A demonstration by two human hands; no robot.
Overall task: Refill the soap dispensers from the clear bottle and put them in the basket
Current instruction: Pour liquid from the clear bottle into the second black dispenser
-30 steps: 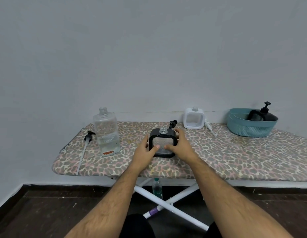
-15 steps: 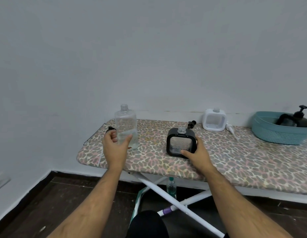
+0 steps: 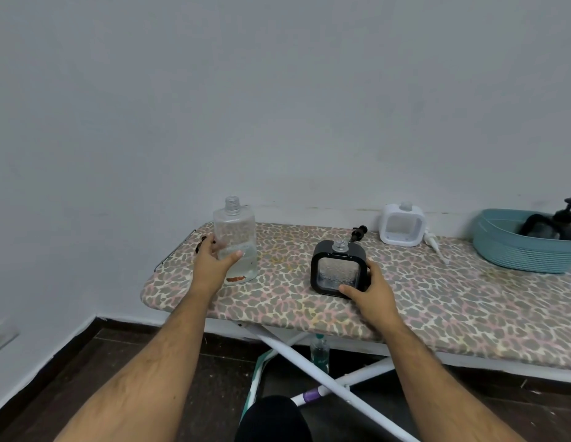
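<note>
Since half a second ago the left hand has closed the last gap to the clear bottle and is now wrapping around its lower body, thumb lying across the front and fingers curling behind, while the bottle is standing upright and uncapped on the leopard-print ironing board, a little liquid sitting in its bottom part. Just behind that grip, the dark tip of a loose pump is peeking out by the board's edge. The right hand is holding the black dispenser at its lower right corner, thumb pressing on the front face and fingers reaching round the side; the dispenser is standing upright on the board with its neck open. Just beyond this grip a small black pump head is lying on the board, and farther back to the right a white dispenser is standing open-necked with a white pump lying beside it. Well off to the right of the right hand, a teal basket is sitting on the board, holding another black dispenser with its pump fitted.
</note>
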